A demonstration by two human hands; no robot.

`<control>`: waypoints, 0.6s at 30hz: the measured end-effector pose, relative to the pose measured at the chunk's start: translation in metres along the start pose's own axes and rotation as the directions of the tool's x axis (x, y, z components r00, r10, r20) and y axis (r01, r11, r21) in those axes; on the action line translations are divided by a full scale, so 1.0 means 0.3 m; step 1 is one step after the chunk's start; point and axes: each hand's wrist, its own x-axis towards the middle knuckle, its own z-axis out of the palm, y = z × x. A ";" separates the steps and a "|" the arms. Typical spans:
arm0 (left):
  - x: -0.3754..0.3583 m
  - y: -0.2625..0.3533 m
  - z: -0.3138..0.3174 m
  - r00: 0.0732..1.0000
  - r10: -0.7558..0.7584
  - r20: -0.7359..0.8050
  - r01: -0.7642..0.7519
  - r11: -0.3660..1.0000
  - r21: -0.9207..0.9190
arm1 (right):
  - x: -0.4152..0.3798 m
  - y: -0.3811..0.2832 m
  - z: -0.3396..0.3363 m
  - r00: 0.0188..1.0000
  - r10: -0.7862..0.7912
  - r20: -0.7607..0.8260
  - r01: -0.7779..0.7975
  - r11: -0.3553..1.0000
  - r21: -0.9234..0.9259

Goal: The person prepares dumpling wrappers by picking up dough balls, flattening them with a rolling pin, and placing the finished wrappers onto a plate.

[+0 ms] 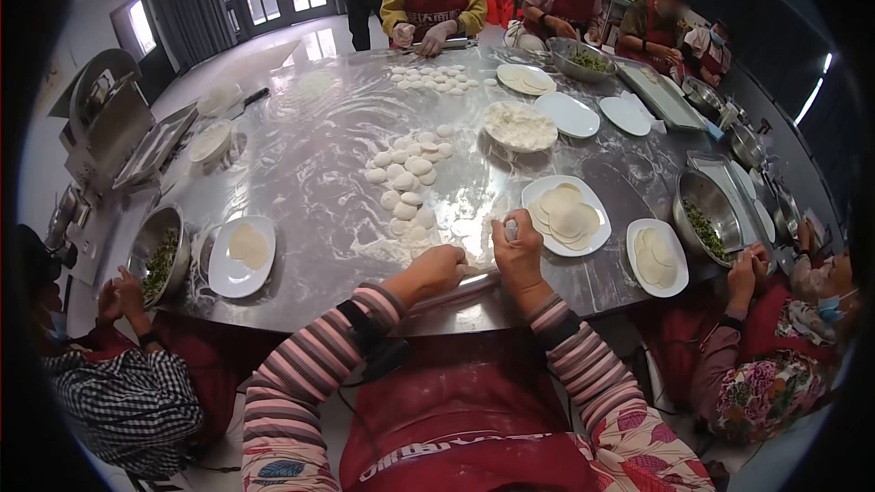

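Observation:
My right hand [518, 253] is closed round a rolling pin [511, 230], whose pale end pokes out above the fist. Close to it on the left, my left hand [439, 270] has its fingers curled shut at the table's near edge; what they hold is hidden. Just beyond my hands lies a cluster of small flattened dough pieces [404, 180] dusted with flour. A white plate [597, 239] with a stack of rolled dough wrappers [567, 216] stands to the right of my right hand.
A bowl of flour [519, 128] stands beyond the wrappers. Plates with wrappers [248, 246] [654, 257] and steel bowls of green filling [164, 255] [704, 214] flank me. Co-workers sit at both sides; another person [433, 0] works dough across the metal table [283, 155].

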 end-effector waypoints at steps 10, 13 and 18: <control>-0.041 -0.031 0.027 0.996 0.069 0.061 -0.069 0.998 0.010 | -0.070 -0.015 -0.069 0.999 -0.011 -0.040 0.009 0.999 -0.040; -0.007 0.020 -0.002 0.997 0.000 0.075 0.007 0.996 -0.093 | 0.008 0.041 0.021 0.997 -0.078 -0.019 0.077 0.996 -0.047; -0.012 -0.047 0.039 0.993 0.114 -0.008 -0.113 0.989 0.098 | -0.155 0.046 -0.102 1.000 -0.023 -0.007 0.023 0.999 -0.030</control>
